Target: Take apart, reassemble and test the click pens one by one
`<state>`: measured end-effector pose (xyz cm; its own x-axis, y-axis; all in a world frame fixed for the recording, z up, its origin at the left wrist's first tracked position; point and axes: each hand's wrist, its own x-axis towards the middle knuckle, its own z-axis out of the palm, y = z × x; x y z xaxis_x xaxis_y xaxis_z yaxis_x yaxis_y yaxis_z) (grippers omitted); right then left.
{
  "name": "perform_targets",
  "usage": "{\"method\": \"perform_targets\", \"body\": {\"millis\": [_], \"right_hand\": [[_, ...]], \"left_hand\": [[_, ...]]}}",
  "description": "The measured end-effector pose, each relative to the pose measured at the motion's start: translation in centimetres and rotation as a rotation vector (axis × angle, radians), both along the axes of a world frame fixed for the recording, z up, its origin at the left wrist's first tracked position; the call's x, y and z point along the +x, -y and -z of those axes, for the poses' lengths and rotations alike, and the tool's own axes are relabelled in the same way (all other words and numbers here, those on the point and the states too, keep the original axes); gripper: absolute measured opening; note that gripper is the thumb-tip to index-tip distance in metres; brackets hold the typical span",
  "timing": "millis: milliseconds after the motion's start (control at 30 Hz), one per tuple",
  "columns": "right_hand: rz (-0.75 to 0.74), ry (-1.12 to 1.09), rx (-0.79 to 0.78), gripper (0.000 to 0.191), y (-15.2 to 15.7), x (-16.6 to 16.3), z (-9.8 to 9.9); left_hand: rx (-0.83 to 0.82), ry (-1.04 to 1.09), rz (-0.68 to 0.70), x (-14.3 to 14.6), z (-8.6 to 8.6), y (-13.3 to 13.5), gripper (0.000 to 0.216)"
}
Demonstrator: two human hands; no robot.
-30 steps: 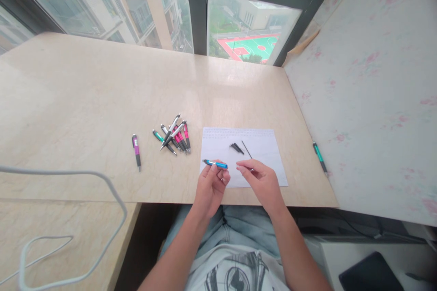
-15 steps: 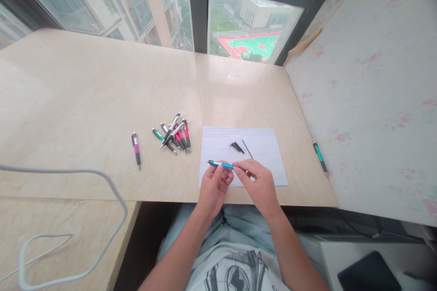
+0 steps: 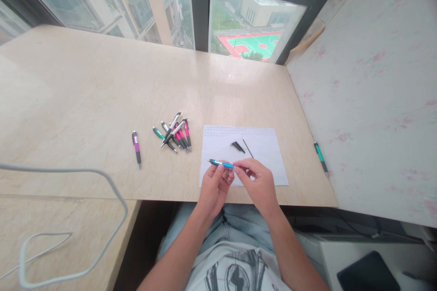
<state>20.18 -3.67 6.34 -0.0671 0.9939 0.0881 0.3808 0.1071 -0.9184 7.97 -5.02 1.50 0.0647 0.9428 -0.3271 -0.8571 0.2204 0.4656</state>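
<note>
My left hand point(image 3: 215, 187) pinches a blue pen barrel point(image 3: 221, 163) and holds it level above the near edge of a white sheet of paper point(image 3: 262, 145). My right hand point(image 3: 258, 181) is closed in a pinch at the barrel's right end; what its fingertips hold is too small to see. On the paper beyond my hands lie small black pen parts point(image 3: 237, 146) and a thin black refill point(image 3: 247, 148).
A heap of several pink, green and silver pens point(image 3: 175, 134) lies left of the paper. A purple pen point(image 3: 137, 148) lies alone farther left. A green pen point(image 3: 320, 157) rests at the table's right edge. A white cable point(image 3: 73, 218) loops at the near left.
My right hand has moved left from the paper and closed on the right end of the blue barrel. My left hand has shifted the barrel slightly right.
</note>
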Motion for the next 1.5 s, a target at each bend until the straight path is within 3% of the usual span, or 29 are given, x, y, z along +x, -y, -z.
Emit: {"method": "perform_targets", "body": {"millis": [433,600,800,1133,1300,1500], "right_hand": [[-0.025,0.005,-0.023,0.012,-0.4,0.4,0.1],[0.082,0.294,0.077,0.015,-2.8,1.0,1.8],[0.023,0.635,0.106,0.022,-6.2,0.3,3.7],[-0.038,0.725,0.108,0.027,-7.3,-0.3,4.4],[0.034,0.697,0.101,0.026,-7.1,1.6,4.6],[0.139,0.724,0.063,0.027,-4.6,5.5,5.2]], "left_hand": [[-0.004,0.022,-0.001,-0.2,0.4,-0.1,0.014],[-0.048,0.02,-0.012,-0.4,0.8,-0.3,0.017],[-0.04,0.035,0.015,-0.6,1.0,-0.4,0.019],[-0.042,0.028,0.024,-0.7,1.1,-0.4,0.019],[-0.043,0.005,0.026,-0.7,0.9,-0.4,0.018],[-0.04,-0.003,0.031,-0.7,0.9,-0.3,0.019]]}}
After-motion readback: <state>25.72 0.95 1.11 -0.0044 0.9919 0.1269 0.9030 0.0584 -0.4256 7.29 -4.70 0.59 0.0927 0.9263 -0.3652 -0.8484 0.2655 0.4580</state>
